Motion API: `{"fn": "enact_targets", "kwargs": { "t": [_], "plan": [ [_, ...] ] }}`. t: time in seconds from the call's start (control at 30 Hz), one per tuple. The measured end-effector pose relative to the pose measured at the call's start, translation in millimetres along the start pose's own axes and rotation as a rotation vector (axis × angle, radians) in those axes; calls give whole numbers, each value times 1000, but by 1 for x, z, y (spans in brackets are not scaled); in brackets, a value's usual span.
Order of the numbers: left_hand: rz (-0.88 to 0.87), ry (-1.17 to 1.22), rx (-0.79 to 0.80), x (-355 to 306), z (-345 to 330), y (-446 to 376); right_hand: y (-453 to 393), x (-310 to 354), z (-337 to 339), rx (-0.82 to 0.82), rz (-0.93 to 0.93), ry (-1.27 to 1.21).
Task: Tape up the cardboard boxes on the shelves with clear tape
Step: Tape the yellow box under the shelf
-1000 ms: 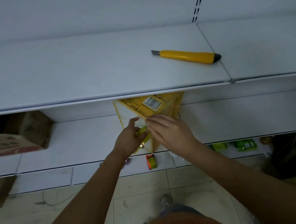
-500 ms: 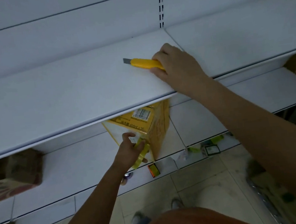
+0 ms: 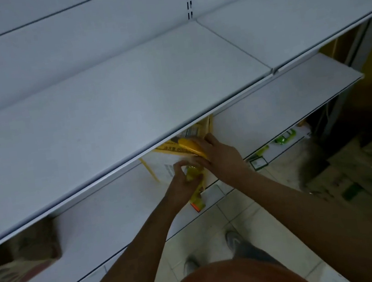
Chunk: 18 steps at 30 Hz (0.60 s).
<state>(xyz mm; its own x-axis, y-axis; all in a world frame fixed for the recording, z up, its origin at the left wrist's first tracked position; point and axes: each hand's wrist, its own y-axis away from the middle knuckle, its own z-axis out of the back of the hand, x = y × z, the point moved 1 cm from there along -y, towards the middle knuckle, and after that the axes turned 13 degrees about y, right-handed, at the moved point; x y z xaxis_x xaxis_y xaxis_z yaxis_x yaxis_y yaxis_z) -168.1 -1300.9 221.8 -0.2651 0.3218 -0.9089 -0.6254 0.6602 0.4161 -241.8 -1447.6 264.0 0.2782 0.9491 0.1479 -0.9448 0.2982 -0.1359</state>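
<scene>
A yellow and white cardboard box (image 3: 160,165) stands on the middle shelf (image 3: 109,212), its top half hidden under the upper shelf (image 3: 109,108). My left hand (image 3: 182,181) holds a roll of clear tape (image 3: 193,174) against the box's front edge. My right hand (image 3: 220,157) grips a yellow utility knife (image 3: 189,147), its blade end pointing up-left over the box, just above the tape roll. Both hands nearly touch.
Another cardboard box (image 3: 19,264) sits at the far left of the middle shelf. Small green and orange packages (image 3: 284,137) lie on the lowest shelf. My feet (image 3: 233,241) stand on the tiled floor. Dark clutter lies at the right.
My right hand picked the yellow knife off the upper shelf and brought it down to the box beside my left hand. The camera view swung left and tilted.
</scene>
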Motion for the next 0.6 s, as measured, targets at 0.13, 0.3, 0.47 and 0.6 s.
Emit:
{"fn": "enact_targets", "kwargs": {
  "t": [0.13, 0.3, 0.47, 0.6],
  "plan": [
    [53, 109, -6, 2, 9, 1, -7, -1, -7, -66, -28, 73],
    [66, 36, 71, 1, 20, -5, -4, 11, -3, -56, -80, 65],
    [79, 83, 102, -2, 22, 9, 42, 42, 6, -229, -104, 162],
    [57, 85, 135, 4, 27, 16, 84, 39, -18, 224, -154, 254]
  ]
}}
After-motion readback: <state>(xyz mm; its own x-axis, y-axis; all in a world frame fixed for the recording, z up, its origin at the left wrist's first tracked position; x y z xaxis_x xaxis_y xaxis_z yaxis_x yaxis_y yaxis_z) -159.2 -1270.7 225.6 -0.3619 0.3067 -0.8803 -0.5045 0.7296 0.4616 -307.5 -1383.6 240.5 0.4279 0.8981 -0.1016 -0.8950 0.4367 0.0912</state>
